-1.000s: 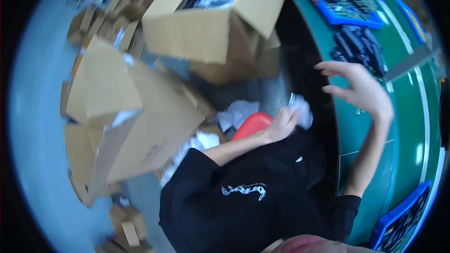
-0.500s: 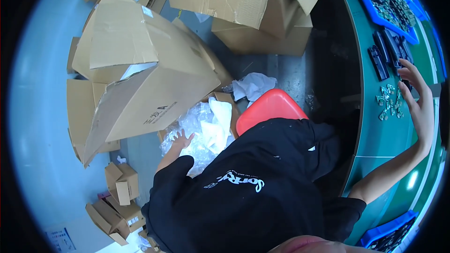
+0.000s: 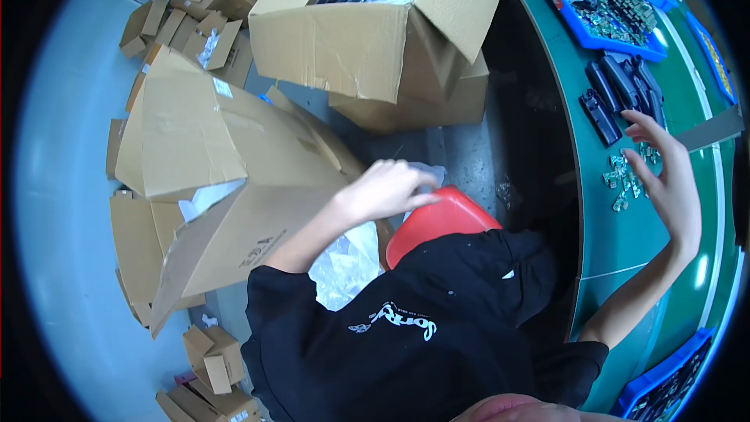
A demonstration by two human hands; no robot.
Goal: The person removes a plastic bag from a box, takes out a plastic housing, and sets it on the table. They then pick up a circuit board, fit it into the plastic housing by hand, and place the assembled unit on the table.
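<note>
My left hand [image 3: 389, 190] is raised over the edge of a carton of clear plastic bags [image 3: 348, 270], beside the red stool seat [image 3: 441, 223]. Its fingers are loosely bent and apart, blurred at the tips, with nothing visible in them. Over the green workbench [image 3: 617, 238], my right hand [image 3: 668, 180] is open, thumb and fingers curved apart and empty. Just left of it lies a scatter of small green circuit boards [image 3: 619, 184]. Beyond its fingertips are several black plastic housings [image 3: 625, 86], with a separate one [image 3: 600, 117] nearest the bench edge.
A big open carton [image 3: 258, 156] rises at my left. Another open carton [image 3: 336, 51] ahead holds black items and plastic wrap. Blue trays [image 3: 601, 35] of circuit boards stand at the bench's far end; another blue tray [image 3: 664, 379] is near. Smaller cartons [image 3: 212, 359] lie on the floor.
My left hand has lifted away from the plastic bags and moved right, toward the stool. My right hand stays open by the circuit boards. The view has shifted, showing more of the far carton's inside.
</note>
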